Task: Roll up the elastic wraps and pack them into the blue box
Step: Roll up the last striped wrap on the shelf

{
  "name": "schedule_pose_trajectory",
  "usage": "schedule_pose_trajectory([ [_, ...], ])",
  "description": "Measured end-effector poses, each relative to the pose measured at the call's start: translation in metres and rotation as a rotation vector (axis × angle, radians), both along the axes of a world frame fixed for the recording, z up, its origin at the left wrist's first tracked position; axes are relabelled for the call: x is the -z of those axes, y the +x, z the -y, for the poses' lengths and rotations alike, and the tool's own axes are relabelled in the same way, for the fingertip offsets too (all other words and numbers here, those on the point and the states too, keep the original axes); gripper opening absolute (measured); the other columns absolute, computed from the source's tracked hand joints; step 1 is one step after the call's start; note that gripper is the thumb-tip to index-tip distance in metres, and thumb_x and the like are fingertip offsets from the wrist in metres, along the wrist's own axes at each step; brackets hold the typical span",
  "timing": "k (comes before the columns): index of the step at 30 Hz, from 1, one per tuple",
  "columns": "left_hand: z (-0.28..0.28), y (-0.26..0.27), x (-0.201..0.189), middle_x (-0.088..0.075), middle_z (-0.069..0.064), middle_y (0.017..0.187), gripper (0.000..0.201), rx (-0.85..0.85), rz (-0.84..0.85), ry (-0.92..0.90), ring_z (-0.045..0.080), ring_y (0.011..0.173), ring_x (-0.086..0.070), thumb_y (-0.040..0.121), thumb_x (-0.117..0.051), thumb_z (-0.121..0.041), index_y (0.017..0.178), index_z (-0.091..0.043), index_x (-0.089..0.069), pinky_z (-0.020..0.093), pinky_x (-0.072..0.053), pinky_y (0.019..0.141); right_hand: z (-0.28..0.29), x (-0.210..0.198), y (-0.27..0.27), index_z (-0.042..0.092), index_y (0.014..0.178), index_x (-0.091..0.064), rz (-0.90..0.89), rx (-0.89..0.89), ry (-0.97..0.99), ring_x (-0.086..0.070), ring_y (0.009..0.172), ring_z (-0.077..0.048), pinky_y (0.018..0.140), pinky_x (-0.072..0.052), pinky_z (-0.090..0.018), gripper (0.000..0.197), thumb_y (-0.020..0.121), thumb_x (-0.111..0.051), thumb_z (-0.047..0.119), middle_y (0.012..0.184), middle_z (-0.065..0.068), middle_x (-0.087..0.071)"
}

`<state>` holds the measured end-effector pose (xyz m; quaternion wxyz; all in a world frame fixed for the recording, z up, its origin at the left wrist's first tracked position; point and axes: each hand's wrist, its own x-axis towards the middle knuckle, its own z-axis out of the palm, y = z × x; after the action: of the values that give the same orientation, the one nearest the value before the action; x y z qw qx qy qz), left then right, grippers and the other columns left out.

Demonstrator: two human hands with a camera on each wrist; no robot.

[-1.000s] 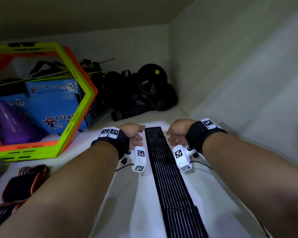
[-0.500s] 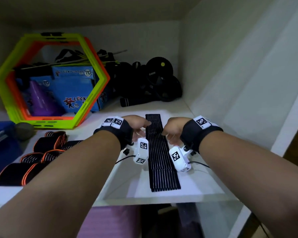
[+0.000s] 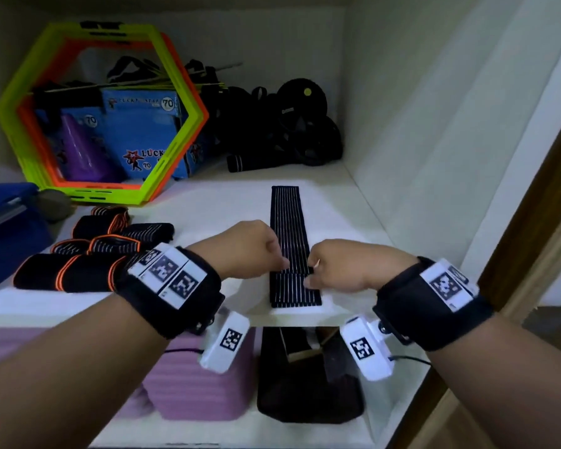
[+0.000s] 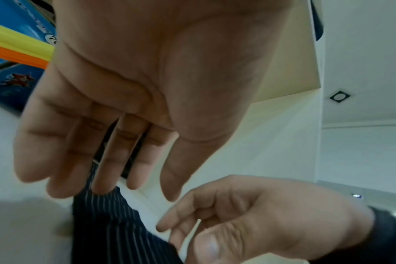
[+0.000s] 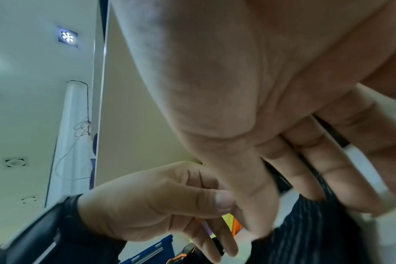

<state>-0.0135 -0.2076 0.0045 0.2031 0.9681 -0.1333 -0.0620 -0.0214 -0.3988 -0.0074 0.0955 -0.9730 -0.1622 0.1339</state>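
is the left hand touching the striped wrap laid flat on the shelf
Touching. In the left wrist view the left hand has its fingers resting, nearly straight, on the striped wrap.

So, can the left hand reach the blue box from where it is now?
Probably yes: the blue box sits to the left of the left hand, with only low rolled wraps between.

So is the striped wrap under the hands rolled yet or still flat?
Mostly flat: the striped wrap lies spread along the shelf; a ridge crosses it between both hands, fold or roll unclear.
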Motion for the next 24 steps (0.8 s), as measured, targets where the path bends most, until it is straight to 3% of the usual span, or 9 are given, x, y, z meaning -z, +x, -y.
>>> schedule_pose_trajectory([
  [3,0.000,-0.025,0.013,-0.067,-0.012,0.110,0.052,0.069,-0.016,0.085,0.008,0.099,-0.061,0.069,-0.084,-0.055,0.111,-0.027,-0.070,0.028,-0.051,0.088,0.010,0.016,-0.018,0.018,0.137,-0.048,0.007,-0.083,0.103,-0.060,0.107,-0.022,0.096,-0.051,-0.041,0.076,0.075,-0.080,0.049,0.119,-0.002,-0.060],
  [5,0.000,-0.035,0.022,-0.065,-0.012,0.116,0.066,0.081,0.050,0.115,0.008,0.099,-0.059,0.064,-0.088,-0.052,0.122,-0.026,-0.067,0.025,-0.048,0.086,0.015,0.029,-0.022,0.022,0.142,-0.045,0.087,-0.097,0.130,-0.056,0.110,-0.020,0.097,-0.049,-0.036,0.086,0.070,-0.084,0.048,0.120,0.001,-0.053],
  [10,-0.007,-0.044,0.040,-0.072,-0.005,0.106,0.053,0.152,0.209,0.102,0.014,0.094,-0.065,0.070,-0.086,-0.041,0.117,-0.023,-0.073,0.031,-0.051,0.085,0.025,0.056,-0.029,0.024,0.142,-0.052,0.187,-0.080,0.232,-0.051,0.115,-0.014,0.098,-0.042,-0.025,0.068,0.082,-0.075,0.048,0.124,0.005,-0.048],
  [13,-0.013,-0.047,0.047,-0.074,-0.004,0.095,0.028,0.156,0.193,0.004,0.015,0.086,-0.067,0.083,-0.073,-0.041,0.107,-0.027,-0.077,0.037,-0.053,0.081,0.027,0.064,-0.037,0.025,0.127,-0.065,0.199,-0.047,0.351,-0.054,0.103,-0.010,0.093,-0.044,-0.025,0.041,0.092,-0.063,0.048,0.112,0.008,-0.050],
  [15,-0.017,-0.047,0.052,-0.072,-0.006,0.093,0.023,0.132,0.146,-0.107,0.013,0.084,-0.066,0.087,-0.063,-0.040,0.101,-0.027,-0.076,0.040,-0.054,0.081,0.026,0.067,-0.039,0.023,0.094,-0.071,0.216,-0.010,0.425,-0.056,0.088,-0.011,0.084,-0.047,-0.029,0.025,0.096,-0.059,0.045,0.100,0.005,-0.052],
  [17,-0.019,-0.047,0.056,-0.070,-0.007,0.091,0.017,0.088,0.091,-0.212,0.011,0.083,-0.065,0.094,-0.059,-0.035,0.100,-0.027,-0.074,0.038,-0.054,0.081,0.024,0.068,-0.039,0.014,0.071,-0.061,0.228,0.057,0.496,-0.056,0.078,-0.015,0.077,-0.047,-0.033,0.039,0.097,-0.057,0.043,0.089,-0.003,-0.053],
  [20,-0.018,-0.041,0.062,-0.073,-0.008,0.081,0.015,-0.025,0.089,-0.394,0.008,0.075,-0.067,0.097,-0.062,-0.028,0.109,-0.031,-0.071,0.030,-0.053,0.076,0.020,0.068,-0.037,0.001,0.066,-0.060,0.262,0.166,0.599,-0.058,0.072,-0.028,0.072,-0.047,-0.038,0.054,0.096,-0.059,0.046,0.081,-0.022,-0.061],
  [21,-0.017,-0.040,0.064,-0.074,-0.007,0.077,0.016,-0.080,0.094,-0.450,0.008,0.071,-0.067,0.095,-0.065,-0.028,0.109,-0.030,-0.071,0.031,-0.054,0.075,0.019,0.068,-0.036,0.001,0.068,-0.064,0.267,0.203,0.633,-0.060,0.072,-0.028,0.071,-0.048,-0.036,0.053,0.093,-0.062,0.048,0.079,-0.021,-0.064],
  [24,-0.013,-0.038,0.074,-0.073,-0.007,0.069,0.007,-0.214,0.159,-0.516,0.005,0.062,-0.066,0.086,-0.077,-0.027,0.092,-0.028,-0.073,0.028,-0.055,0.070,0.015,0.069,-0.031,0.013,0.059,-0.064,0.273,0.307,0.679,-0.056,0.055,-0.007,0.052,-0.038,-0.022,0.044,0.086,-0.072,0.047,0.054,0.008,-0.061],
])
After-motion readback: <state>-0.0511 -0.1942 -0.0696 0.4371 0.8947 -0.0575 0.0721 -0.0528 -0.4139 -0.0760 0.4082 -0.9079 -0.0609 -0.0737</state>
